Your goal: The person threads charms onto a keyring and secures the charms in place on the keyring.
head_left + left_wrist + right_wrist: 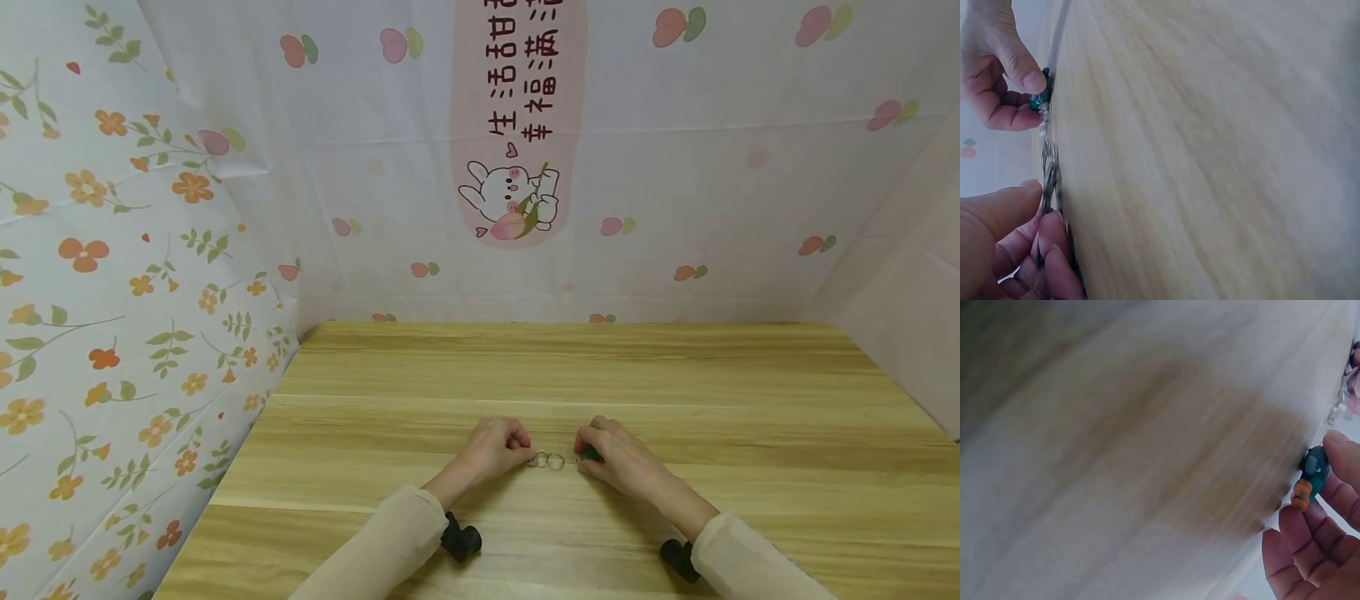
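Observation:
A keychain with linked metal rings [555, 462] and a short chain stretches between the two hands, low over the wooden table. At its left end, the left hand [491, 446] pinches the metal part with thumb and fingers; what lies inside the grip is mostly hidden. On the other end is a small dark green figurine [1316, 470] with orange parts [1301, 494] at the bottom. The right hand [621, 457] holds this figurine between thumb and fingers. The left wrist view shows the rings [1052, 178] edge-on, close to the tabletop.
The wood-grain table [450, 367] spreads out around both hands. A white patterned cloth [360, 158] hangs behind it, and a flowered cloth [120, 317] hangs along the left. Black wrist devices [461, 540] sit below both forearms.

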### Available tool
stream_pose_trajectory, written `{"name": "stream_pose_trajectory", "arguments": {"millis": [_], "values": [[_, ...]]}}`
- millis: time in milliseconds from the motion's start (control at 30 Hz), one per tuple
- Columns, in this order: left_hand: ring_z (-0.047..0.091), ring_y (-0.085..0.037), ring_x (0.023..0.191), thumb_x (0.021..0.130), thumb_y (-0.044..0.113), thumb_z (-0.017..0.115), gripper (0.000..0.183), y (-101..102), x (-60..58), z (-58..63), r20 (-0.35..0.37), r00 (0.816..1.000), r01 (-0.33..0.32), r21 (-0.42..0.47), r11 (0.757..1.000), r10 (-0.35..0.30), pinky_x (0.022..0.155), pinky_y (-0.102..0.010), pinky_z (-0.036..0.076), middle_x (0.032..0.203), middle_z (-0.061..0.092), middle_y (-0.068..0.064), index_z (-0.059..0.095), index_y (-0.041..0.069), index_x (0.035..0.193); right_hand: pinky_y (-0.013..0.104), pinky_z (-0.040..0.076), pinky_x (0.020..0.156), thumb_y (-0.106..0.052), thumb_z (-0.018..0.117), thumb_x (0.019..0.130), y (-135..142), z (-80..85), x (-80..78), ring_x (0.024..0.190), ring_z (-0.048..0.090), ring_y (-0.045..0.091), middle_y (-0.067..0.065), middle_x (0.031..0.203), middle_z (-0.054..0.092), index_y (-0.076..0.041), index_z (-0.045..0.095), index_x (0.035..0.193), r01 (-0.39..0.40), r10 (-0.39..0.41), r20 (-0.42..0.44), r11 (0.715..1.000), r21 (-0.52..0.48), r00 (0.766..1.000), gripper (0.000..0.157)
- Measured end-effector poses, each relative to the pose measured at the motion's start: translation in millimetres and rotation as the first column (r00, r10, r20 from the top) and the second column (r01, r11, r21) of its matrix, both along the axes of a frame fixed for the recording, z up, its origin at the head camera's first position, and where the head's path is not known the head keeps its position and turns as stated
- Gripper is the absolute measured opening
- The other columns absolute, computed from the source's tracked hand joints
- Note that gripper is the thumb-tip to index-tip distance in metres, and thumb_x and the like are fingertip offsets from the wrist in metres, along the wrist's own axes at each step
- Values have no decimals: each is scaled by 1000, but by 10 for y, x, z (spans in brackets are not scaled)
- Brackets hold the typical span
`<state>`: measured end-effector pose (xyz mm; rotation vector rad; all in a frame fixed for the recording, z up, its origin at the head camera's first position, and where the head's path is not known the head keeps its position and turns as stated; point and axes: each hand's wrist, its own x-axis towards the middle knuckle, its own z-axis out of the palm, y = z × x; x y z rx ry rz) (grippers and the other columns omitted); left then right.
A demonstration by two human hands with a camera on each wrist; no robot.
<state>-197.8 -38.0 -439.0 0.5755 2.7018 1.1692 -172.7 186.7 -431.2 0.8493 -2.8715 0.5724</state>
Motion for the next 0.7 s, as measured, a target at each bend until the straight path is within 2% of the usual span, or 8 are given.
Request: {"name": "stream_pose_trajectory", "arguments": {"millis": [200,333,567,633,700], "values": [[47,0,62,81,12,78,12,-29,12,29,-11,1000,-4,-18,1000,4,60,-15,40,69,65,0,69,6,78,24,44,66,-11,79,80,46,13,13,78,47,8,0,89,59,-9,67,93,-6,6,11,1000,-9,1000,18],[48,-1,64,81,12,78,12,-52,20,43,-34,999,-3,-42,999,1,61,-16,40,71,64,-1,67,5,80,26,48,69,-10,75,83,134,-1,29,81,53,12,5,95,62,-4,67,101,0,0,-11,999,-42,1000,21],[50,-4,68,82,11,76,10,-144,21,55,-71,997,-19,-86,996,12,65,-18,39,73,64,-1,67,7,81,37,54,74,0,71,84,346,-42,88,88,62,26,14,98,65,3,65,107,93,-100,-84,992,-81,991,24],[50,-6,70,83,13,75,10,-182,21,60,-74,997,-31,-104,994,24,65,-19,40,75,63,0,67,7,84,43,55,76,0,70,85,401,-41,109,92,63,32,20,102,65,6,64,111,123,-129,-79,989,-84,988,28],[53,-9,72,85,14,73,10,-232,21,64,-112,993,-53,-133,990,38,65,-22,42,79,63,-2,67,7,90,50,54,80,-2,70,86,453,-39,129,99,62,42,28,110,63,10,61,117,159,-165,-67,984,-81,984,35]]}}
